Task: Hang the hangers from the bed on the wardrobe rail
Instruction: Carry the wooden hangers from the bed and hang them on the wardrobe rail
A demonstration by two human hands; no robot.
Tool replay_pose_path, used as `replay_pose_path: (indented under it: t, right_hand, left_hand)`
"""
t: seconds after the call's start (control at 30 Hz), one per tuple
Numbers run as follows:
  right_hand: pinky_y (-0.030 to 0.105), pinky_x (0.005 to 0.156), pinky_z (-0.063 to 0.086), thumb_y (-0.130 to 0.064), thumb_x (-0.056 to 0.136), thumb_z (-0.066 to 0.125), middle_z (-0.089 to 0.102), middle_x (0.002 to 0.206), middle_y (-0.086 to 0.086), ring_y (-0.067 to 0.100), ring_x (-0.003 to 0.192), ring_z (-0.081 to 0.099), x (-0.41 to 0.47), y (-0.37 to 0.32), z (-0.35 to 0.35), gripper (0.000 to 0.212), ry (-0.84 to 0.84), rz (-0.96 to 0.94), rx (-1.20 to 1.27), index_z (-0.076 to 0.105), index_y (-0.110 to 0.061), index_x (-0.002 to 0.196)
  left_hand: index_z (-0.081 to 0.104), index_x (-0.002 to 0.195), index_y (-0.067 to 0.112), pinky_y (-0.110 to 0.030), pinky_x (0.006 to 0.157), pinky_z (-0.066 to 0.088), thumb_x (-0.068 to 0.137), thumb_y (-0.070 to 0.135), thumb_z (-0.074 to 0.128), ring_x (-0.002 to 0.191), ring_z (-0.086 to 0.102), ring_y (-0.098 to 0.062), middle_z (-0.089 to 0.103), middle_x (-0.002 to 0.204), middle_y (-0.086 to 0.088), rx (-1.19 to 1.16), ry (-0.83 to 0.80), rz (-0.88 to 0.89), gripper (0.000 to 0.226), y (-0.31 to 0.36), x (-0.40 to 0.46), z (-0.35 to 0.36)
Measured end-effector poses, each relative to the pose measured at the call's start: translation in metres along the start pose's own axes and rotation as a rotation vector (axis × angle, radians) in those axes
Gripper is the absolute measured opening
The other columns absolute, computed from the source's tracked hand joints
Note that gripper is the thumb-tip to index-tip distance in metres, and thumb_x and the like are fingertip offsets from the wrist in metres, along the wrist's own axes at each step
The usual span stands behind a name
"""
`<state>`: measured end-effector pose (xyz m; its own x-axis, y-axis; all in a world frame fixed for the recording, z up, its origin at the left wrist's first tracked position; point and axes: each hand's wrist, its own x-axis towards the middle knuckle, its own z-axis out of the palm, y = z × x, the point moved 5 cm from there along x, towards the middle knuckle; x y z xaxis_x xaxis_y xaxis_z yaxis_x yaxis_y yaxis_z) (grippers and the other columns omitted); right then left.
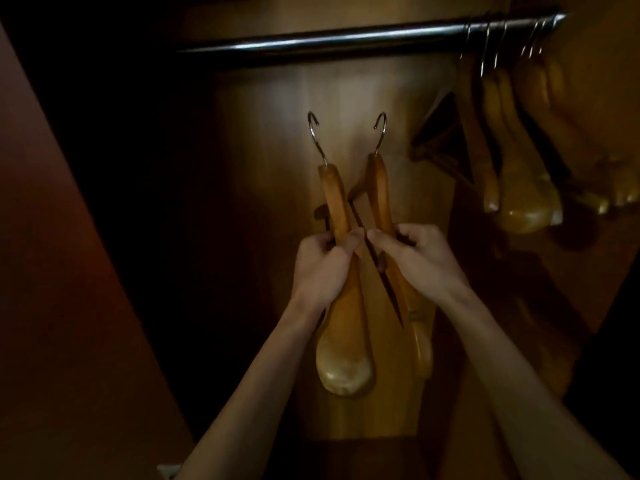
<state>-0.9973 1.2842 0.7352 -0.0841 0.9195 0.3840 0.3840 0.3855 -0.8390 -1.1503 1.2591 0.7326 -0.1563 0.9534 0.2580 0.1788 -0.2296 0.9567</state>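
While my left hand and right hand each grip one wooden hanger below the wardrobe rail, I judge their crossed bars may snag, causing a drop.

Inside a bedroom wardrobe, dimly lit.

A metal rail crosses brown wooden panels; wooden hangers crowd its right end. Probably a home, though the dark hides the rest.

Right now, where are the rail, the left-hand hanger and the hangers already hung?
rail [346, 38], head view, bare middle of the bar
left-hand hanger [344, 344], head view, broad wooden end
hung hangers [526, 209], head view, wooden end
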Motion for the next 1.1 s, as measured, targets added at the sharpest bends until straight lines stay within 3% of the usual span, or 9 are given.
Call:
replay_pose_path:
  t: [0.13, 0.3, 0.5, 0.63, 0.73, 0.8, 0.93, 1.1]
  right_hand:
    - [0.036, 0.082, 0.056, -0.044, 0.095, 0.062, 0.075, 0.073, -0.001, 0.010, 0.075, 0.071, 0.044, -0.018, -0.029, 0.035, 0.062, -0.089, -0.008, 0.076, -0.017, 0.079]
    - [0.031, 0.077, 0.055, -0.041, 0.097, 0.060, 0.072, 0.068, 0.002, 0.011, 0.069, 0.070, 0.087, -0.037, -0.055, 0.041, 0.196, -0.187, -0.015, 0.072, -0.012, 0.071]
    - [0.043, 0.074, 0.059, -0.040, 0.095, 0.062, 0.071, 0.065, 0.005, 0.019, 0.064, 0.069, 0.121, -0.055, -0.077, 0.041, 0.279, -0.231, -0.066, 0.072, -0.010, 0.070]
    - [0.045, 0.076, 0.059, -0.034, 0.093, 0.062, 0.072, 0.067, 0.006, 0.023, 0.068, 0.070, 0.135, -0.058, -0.092, 0.036, 0.274, -0.193, -0.072, 0.073, -0.009, 0.070]
    - [0.036, 0.073, 0.056, -0.034, 0.092, 0.064, 0.072, 0.065, 0.004, 0.020, 0.067, 0.070, 0.138, -0.056, -0.098, 0.037, 0.232, -0.140, -0.058, 0.072, -0.011, 0.065]
    - [0.030, 0.068, 0.052, -0.033, 0.092, 0.064, 0.071, 0.063, 0.003, 0.015, 0.061, 0.068, 0.138, -0.054, -0.103, 0.036, 0.220, -0.119, -0.021, 0.071, -0.014, 0.063]
    - [0.027, 0.062, 0.048, -0.031, 0.092, 0.063, 0.068, 0.058, 0.003, 0.012, 0.054, 0.064, 0.138, -0.054, -0.116, 0.035, 0.254, -0.092, -0.005, 0.071, -0.011, 0.064]
    - [0.028, 0.067, 0.046, -0.033, 0.092, 0.062, 0.074, 0.068, 0.003, 0.012, 0.067, 0.068, 0.139, -0.051, -0.129, 0.032, 0.247, -0.013, -0.043, 0.077, -0.009, 0.077]
  left_hand:
    - [0.073, 0.068, 0.020, -0.037, 0.084, 0.058, 0.095, 0.039, 0.064, 0.073, 0.074, -0.015, 0.077, 0.072, -0.001, -0.003, -0.028, 0.053, 0.034, 0.030, 0.045, 0.020]
    - [0.072, 0.070, 0.020, -0.028, 0.072, 0.057, 0.095, 0.038, 0.065, 0.066, 0.073, -0.013, 0.074, 0.066, -0.001, 0.000, -0.025, 0.134, 0.032, 0.070, 0.089, 0.033]
    - [0.071, 0.067, 0.018, -0.025, 0.073, 0.054, 0.094, 0.042, 0.066, 0.069, 0.072, -0.014, 0.074, 0.066, 0.001, 0.079, -0.056, 0.189, 0.036, 0.100, 0.122, 0.044]
    - [0.070, 0.057, 0.015, -0.022, 0.063, 0.047, 0.094, 0.040, 0.066, 0.058, 0.068, -0.007, 0.071, 0.058, 0.002, 0.153, -0.068, 0.248, 0.044, 0.117, 0.139, 0.053]
    - [0.072, 0.054, 0.012, -0.028, 0.070, 0.056, 0.092, 0.040, 0.067, 0.063, 0.071, -0.014, 0.072, 0.059, -0.002, 0.199, -0.101, 0.266, 0.047, 0.123, 0.150, 0.062]
    - [0.074, 0.058, 0.008, -0.032, 0.075, 0.059, 0.092, 0.041, 0.067, 0.066, 0.072, -0.018, 0.073, 0.061, -0.006, 0.187, -0.127, 0.262, 0.048, 0.123, 0.156, 0.068]
    - [0.077, 0.070, 0.002, -0.026, 0.071, 0.054, 0.092, 0.043, 0.067, 0.067, 0.072, -0.016, 0.074, 0.064, -0.006, 0.168, -0.153, 0.220, 0.048, 0.125, 0.163, 0.081]
    - [0.077, 0.071, 0.009, -0.026, 0.069, 0.053, 0.092, 0.040, 0.068, 0.066, 0.071, -0.014, 0.073, 0.063, -0.003, 0.162, -0.196, 0.176, 0.039, 0.127, 0.168, 0.096]
